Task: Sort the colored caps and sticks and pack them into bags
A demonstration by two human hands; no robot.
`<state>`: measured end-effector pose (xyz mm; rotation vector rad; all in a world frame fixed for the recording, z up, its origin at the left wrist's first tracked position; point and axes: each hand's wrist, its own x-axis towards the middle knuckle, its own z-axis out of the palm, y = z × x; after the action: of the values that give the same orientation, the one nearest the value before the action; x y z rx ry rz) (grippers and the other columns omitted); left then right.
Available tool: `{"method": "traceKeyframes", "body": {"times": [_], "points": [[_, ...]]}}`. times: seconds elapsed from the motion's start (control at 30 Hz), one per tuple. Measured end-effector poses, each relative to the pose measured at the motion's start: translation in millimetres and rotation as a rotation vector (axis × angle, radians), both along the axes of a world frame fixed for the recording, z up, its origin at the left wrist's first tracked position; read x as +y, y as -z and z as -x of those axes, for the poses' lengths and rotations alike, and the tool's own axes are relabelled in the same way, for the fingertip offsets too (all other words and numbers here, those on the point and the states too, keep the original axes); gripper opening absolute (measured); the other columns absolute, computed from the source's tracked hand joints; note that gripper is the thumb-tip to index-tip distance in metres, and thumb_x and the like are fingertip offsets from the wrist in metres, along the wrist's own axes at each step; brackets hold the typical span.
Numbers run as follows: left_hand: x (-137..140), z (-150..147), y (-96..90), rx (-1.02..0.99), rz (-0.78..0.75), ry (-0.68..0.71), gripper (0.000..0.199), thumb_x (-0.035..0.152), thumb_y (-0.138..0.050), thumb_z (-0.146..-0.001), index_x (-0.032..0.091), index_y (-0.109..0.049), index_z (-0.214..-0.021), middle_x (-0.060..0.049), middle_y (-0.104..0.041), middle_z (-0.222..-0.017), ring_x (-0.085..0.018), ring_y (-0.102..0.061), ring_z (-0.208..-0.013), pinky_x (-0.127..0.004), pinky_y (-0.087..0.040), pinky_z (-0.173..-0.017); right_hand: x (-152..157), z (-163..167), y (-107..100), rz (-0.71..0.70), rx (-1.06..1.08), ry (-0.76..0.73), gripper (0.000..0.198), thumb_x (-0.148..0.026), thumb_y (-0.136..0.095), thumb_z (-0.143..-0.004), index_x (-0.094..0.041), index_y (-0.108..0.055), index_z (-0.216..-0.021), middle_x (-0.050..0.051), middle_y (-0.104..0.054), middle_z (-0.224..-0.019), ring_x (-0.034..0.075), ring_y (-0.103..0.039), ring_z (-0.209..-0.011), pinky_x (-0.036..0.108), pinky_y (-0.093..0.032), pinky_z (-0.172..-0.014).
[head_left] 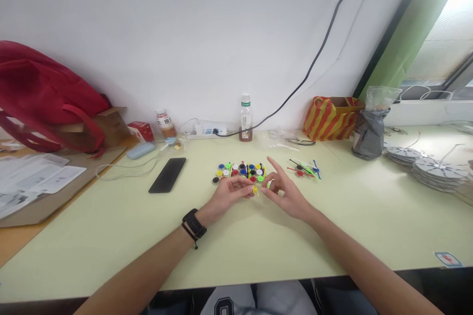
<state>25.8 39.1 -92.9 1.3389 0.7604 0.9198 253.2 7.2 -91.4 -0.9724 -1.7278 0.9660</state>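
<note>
My left hand [232,194] pinches a small yellow plastic piece [255,190] between thumb and fingertips, just above the table. Facing it from the right, my right hand [286,194] has its index finger stretched out and the other fingers curled toward the thumb. Whatever those curled fingers hold is too small to make out; a bit of light green shows among them. Right behind both hands lie several round coloured pieces [220,167] in rows, partly hidden by the fingers. A smaller group of coloured sticks and discs [306,169] lies to the right.
A black phone [167,175] lies to the left on the pale table [236,256]. Against the wall stand a drink bottle [246,120], a power strip [210,129] and a striped bag [327,120]. Stacked metal discs [439,173] sit at right, papers [40,182] and a red backpack [48,88] at left.
</note>
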Motion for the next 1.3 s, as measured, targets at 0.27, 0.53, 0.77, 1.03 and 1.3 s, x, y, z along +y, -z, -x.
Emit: {"method": "traceKeyframes", "body": {"times": [0.27, 0.53, 0.77, 1.03, 1.3], "points": [[2, 1, 2.3, 0.0, -0.04, -0.042, 0.027, 0.033, -0.084, -0.082, 0.015, -0.077, -0.101, -0.007, -0.077, -0.095, -0.017, -0.072, -0.086, -0.03, -0.058, -0.084, 0, -7, -9, 0.245, 0.011, -0.295, 0.062, -0.053, -0.05, -0.101, -0.019, -0.045, -0.049, 0.0, -0.046, -0.053, 0.012, -0.044, -0.054, 0.03, -0.04, -0.059], [1, -1, 0.3, -0.001, -0.033, -0.024, 0.028, 0.035, -0.084, -0.082, 0.015, -0.077, -0.1, -0.008, -0.077, -0.097, -0.018, -0.072, -0.087, -0.033, -0.058, -0.085, -1, 0, -11, 0.166, 0.055, -0.105, 0.029, -0.049, -0.07, -0.092, -0.021, -0.061, -0.097, 0.001, -0.062, -0.087, 0.013, -0.055, -0.066, 0.028, -0.046, -0.062], [1, 0, -0.1, -0.015, -0.034, -0.024, 0.027, 0.034, -0.083, -0.082, 0.016, -0.076, -0.101, -0.008, -0.076, -0.098, -0.018, -0.072, -0.088, -0.032, -0.058, -0.085, -1, -1, -10, 0.135, 0.015, -0.107, 0.035, -0.051, -0.065, -0.094, -0.024, -0.059, -0.115, 0.004, -0.066, -0.1, 0.014, -0.06, -0.068, 0.03, -0.052, -0.065], [2, 0, 1.7, 0.009, 0.039, -0.027, 0.027, 0.035, -0.085, -0.08, 0.015, -0.078, -0.097, -0.006, -0.077, -0.088, -0.017, -0.073, -0.078, -0.03, -0.059, -0.078, -6, -1, 3, -0.142, -0.169, 0.02, 0.073, -0.039, -0.059, -0.097, -0.034, -0.021, -0.16, 0.004, -0.06, -0.109, 0.012, -0.052, -0.066, 0.029, -0.048, -0.063], [3, 1, 1.0, 0.014, 0.073, -0.043, 0.029, 0.035, -0.087, -0.077, 0.013, -0.078, -0.094, -0.007, -0.077, -0.087, -0.017, -0.073, -0.075, -0.032, -0.06, -0.08, -1, -2, 2, -0.095, -0.338, -0.034, 0.052, -0.045, -0.043, -0.105, -0.02, -0.047, -0.06, -0.003, -0.039, -0.059, 0.012, -0.035, -0.055, 0.029, -0.032, -0.056]]}}
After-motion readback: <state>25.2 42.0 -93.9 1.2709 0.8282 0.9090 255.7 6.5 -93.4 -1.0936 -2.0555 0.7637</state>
